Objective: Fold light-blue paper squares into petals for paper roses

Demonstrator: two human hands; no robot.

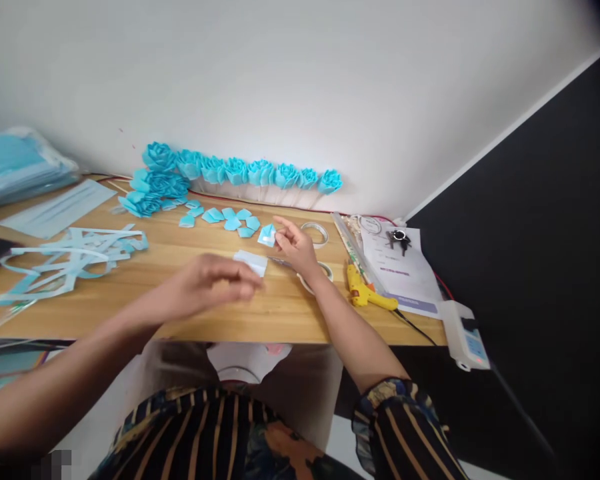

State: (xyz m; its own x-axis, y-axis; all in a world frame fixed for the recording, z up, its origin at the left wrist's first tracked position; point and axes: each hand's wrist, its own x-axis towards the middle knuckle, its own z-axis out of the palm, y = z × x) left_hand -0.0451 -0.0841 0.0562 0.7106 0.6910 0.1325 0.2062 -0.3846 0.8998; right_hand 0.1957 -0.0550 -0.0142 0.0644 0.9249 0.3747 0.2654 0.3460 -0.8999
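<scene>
A blue folded petal (267,235) with a pale patch on it is pinched at its right edge by my right hand (296,248), whose index finger points outward. My left hand (215,283), slightly blurred, hovers over the front of the table with its fingers stretched out and nothing visible in them. Just beyond its fingertips lies a light blue piece of material (251,261). Scissors (280,261) lie partly hidden under my right hand. Several loose blue petals (233,219) are spread behind my hands.
Blue flowers (236,171) on stems line the wall. Cut strips (80,257) lie left, near packaged blue material (23,167). Right of my hands are tape rolls (316,233), a yellow glue gun (363,290), papers (405,273), keys (400,239) and a white power box (464,333).
</scene>
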